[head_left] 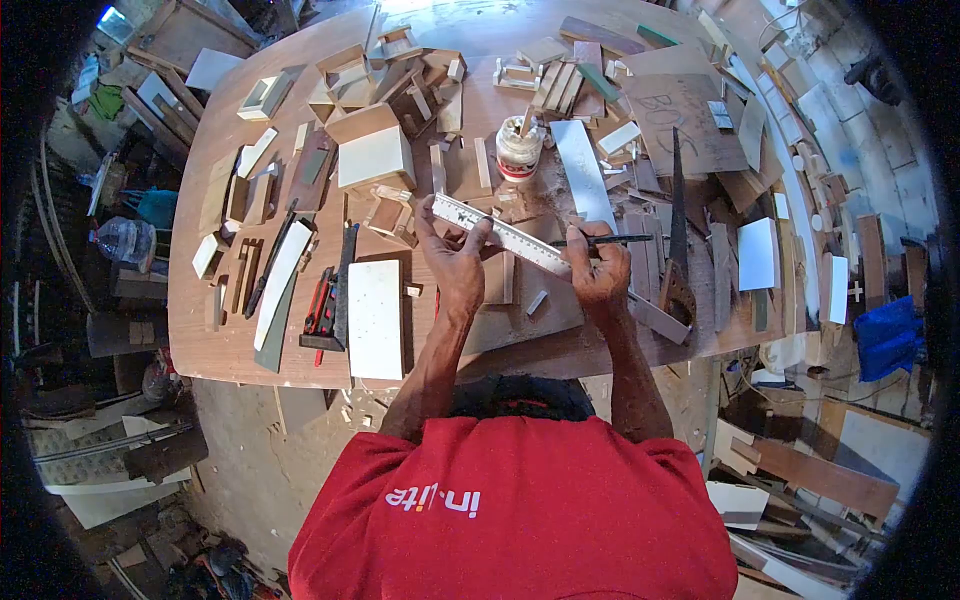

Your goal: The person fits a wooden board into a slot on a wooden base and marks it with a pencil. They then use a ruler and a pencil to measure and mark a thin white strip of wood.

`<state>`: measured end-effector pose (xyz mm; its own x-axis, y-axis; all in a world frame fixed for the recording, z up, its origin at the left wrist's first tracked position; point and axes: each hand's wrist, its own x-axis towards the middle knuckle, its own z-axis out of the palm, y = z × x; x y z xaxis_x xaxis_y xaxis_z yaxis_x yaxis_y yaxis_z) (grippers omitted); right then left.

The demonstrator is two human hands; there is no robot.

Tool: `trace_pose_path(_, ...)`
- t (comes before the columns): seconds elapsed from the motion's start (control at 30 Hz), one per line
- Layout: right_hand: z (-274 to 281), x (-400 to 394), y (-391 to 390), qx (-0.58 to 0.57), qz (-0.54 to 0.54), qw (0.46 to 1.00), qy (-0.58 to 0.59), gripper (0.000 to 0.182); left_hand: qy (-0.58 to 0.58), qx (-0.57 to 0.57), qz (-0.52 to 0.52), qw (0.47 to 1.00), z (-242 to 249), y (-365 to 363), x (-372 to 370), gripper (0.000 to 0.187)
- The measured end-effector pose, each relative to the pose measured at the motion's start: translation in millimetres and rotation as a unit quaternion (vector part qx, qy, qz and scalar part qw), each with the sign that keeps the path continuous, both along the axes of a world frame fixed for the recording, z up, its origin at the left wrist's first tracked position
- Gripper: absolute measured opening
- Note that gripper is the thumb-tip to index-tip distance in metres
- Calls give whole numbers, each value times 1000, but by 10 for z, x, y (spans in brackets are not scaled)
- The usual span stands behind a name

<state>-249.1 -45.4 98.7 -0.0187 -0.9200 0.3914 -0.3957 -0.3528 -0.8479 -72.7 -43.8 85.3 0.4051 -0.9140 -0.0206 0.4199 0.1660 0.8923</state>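
Observation:
My left hand (457, 262) pinches a white ruler (510, 237) near its upper-left end, thumb on top. The ruler slants down to the right across the space between my hands. In my right hand (600, 268) is a dark pen (625, 239), lying crosswise between the fingers, right by the ruler's lower end. Beneath the ruler are pieces of wood and a brown board (520, 318) with a small light offcut (537, 302) on it. A hand saw (678, 220) with a dark blade stands out to the right of my right hand.
A jar (518, 155) with a stick in it stands beyond my hands. Small wooden boxes (375, 160) and offcuts crowd the table (225, 345). On the left lie a white panel (376, 335), a black-and-red tool (322, 315) and a hammer-like tool (346, 275).

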Motion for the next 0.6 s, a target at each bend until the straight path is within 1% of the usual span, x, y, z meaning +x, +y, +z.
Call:
trace_pose_path(0.23,28,-9,10,30,-3,1000,-8,11,-6,2,-6,1000,13,0,12,72)
trace_pose_path(0.57,18,-6,11,21,8,1000,-11,12,-19,8,-4,1000,-2,-1,14,72)
trace_pose_path(0.6,40,-6,21,33,12,999,-15,13,-16,6,-6,1000,-9,0,15,72)
